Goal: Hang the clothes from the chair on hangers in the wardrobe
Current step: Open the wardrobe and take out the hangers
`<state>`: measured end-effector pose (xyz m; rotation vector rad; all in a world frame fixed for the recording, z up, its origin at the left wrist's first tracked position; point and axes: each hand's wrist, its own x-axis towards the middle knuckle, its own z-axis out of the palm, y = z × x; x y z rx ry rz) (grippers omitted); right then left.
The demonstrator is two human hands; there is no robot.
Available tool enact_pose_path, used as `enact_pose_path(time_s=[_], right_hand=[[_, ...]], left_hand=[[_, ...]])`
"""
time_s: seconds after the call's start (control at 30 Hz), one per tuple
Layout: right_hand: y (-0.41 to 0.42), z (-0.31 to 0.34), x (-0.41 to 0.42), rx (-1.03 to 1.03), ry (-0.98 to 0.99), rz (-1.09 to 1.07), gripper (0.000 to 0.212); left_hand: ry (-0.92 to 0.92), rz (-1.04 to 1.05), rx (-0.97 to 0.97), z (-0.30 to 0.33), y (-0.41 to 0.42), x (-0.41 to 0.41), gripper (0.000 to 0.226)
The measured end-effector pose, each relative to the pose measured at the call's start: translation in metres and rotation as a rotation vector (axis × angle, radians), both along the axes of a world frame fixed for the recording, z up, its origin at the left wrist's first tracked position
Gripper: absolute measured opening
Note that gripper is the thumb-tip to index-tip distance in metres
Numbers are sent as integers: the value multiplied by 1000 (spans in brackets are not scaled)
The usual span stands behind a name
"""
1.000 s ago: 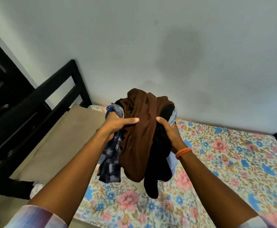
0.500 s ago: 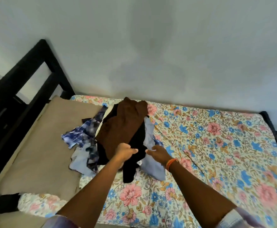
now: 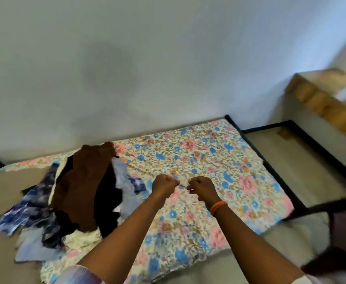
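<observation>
Brown cloth tops the heap of clothes, which lies on the bed to the left of both hands, with a black garment, a blue plaid shirt and pale blue pieces tangled under it. No hanger and no wardrobe is in view, so by the look of it none of the hanging is done: each piece has yet to be pulled out, put on a hanger and carried off. The left hand and right hand hover close together just right of the heap, each grip curled into a fist with nothing of the clothes in it; whether they pinch some small thing between them cannot be told. Beneath them spreads a floral bedsheet on a dark-framed bed, bare tan mattress at the left. Behind rises a plain pale wall, with a wooden-topped ledge at far right.
</observation>
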<state>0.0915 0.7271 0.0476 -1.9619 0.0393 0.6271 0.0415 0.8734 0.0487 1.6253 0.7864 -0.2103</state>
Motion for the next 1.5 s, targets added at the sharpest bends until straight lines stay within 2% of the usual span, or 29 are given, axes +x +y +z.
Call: enact_pose_path(time_s=[0.13,0.27,0.43,0.5,0.6,0.87,1.07,1.3,1.5], right_hand=[[-130,17,-12,87,-29,-261,19],[-270,28,-35,121,-82,-498,18],[-444,36,-69,144,-90,-839,13],[-501,35,-79,136,-79,-949,14],[-579,34,-91,168,-105,-1084,13],[-757,35,-84,180,-186,-1352,12],[-906,61,-76,115,-207,-1561,11],[-1048,82,-70,149,-308,-1681,14],[-1207,89,-57,160,-428,-1708,9]], left_hand=[[-53,-150,-11,21,-132,11,22],[-58,-299,-85,35,-276,11,11],[-46,-531,-124,41,-451,-2,9],[-52,-625,-107,42,-510,-4,17],[-51,-726,-133,45,-598,-4,11],[-76,-947,-210,44,-807,32,20],[-56,-1103,-271,60,-959,71,11],[-115,-1141,-296,84,-1098,97,13],[-208,-1120,-286,95,-1241,99,10]])
